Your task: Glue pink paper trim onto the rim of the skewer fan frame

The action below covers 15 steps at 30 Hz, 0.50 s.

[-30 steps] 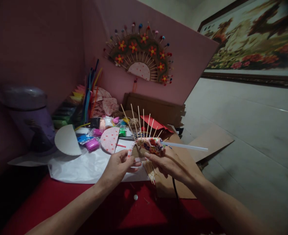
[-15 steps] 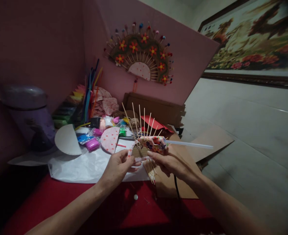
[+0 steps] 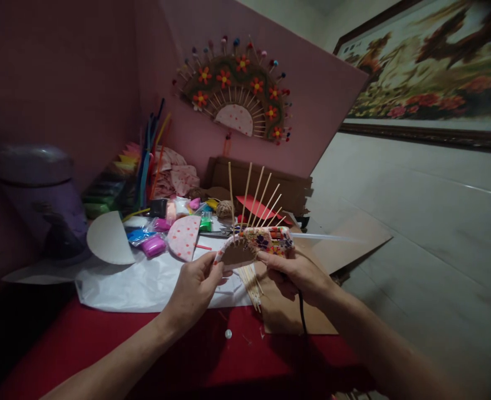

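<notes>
Well — brown half-disc (image 3: 237, 255), dotted rim (image 3: 219, 253), pale fanned sticks (image 3: 231, 194).

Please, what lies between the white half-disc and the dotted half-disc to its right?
In the head view, a blue packet and magenta packets lie between them, with a whitish item just behind the blue one.

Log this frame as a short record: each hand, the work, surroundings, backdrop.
Left hand: pinches the left end of a half-round cardboard piece with dotted edging
Right hand: grips a floral-patterned tool, probably a glue gun, a translucent rod at its rear
Work: thin sticks fan upward from the piece's curved edge
Surroundings: loose stick bundle below; dotted half-disc and white half-disc to the left
Backdrop: flower-decorated fan on a pink board
</notes>
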Tool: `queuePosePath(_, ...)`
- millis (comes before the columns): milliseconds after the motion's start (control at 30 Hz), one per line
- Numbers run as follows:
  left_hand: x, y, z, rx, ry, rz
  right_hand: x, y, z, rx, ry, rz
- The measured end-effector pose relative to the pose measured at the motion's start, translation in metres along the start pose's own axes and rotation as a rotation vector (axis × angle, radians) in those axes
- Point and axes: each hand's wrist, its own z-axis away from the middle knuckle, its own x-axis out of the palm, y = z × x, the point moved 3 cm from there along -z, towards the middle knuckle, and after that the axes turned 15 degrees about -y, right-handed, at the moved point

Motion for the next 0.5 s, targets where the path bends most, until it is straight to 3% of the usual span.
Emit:
queuePosePath(300, 0.0008, 0.0024, -0.0017, -0.003, -0.006, -0.023, -0.002, 0.0033, 0.0049, 0.041, -0.051, -0.037)
queuePosePath(500, 0.0006, 0.0017, 0.0003, 0.015, -0.016, -0.07, -0.0034, 0.0046, 0.0046, 0.053, -0.013, -0.017)
